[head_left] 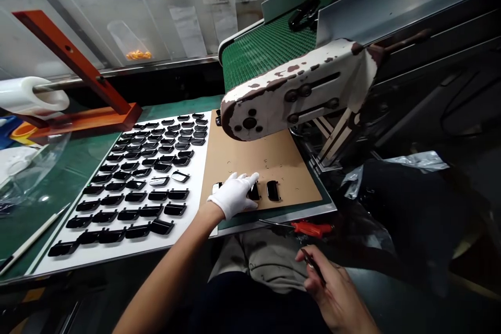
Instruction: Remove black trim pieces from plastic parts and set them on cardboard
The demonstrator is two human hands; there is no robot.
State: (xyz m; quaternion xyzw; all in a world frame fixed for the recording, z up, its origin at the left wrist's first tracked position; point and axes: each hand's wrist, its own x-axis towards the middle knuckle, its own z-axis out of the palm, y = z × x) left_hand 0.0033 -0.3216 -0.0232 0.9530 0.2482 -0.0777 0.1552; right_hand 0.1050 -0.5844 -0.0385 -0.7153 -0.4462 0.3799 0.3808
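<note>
My left hand (235,194), in a white glove, reaches over a brown cardboard sheet (250,156) with its fingers spread. A glossy black plastic part (254,191) lies between its thumb and fingers, partly covered; I cannot see a firm grip. Another black part (273,191) lies just right of it, and one more shows partly at the wrist's left. My bare right hand (326,282) is low, in front of the table edge. Its fingers are closed on a slim dark tool (314,266) whose kind I cannot make out.
Rows of black parts cover a white sheet (188,224) on the left. A red-handled screwdriver (311,228) lies at the front edge. A green conveyor belt (270,44) in a worn white frame (274,94) overhangs the cardboard. A film roll (27,95) sits on an orange stand (74,55).
</note>
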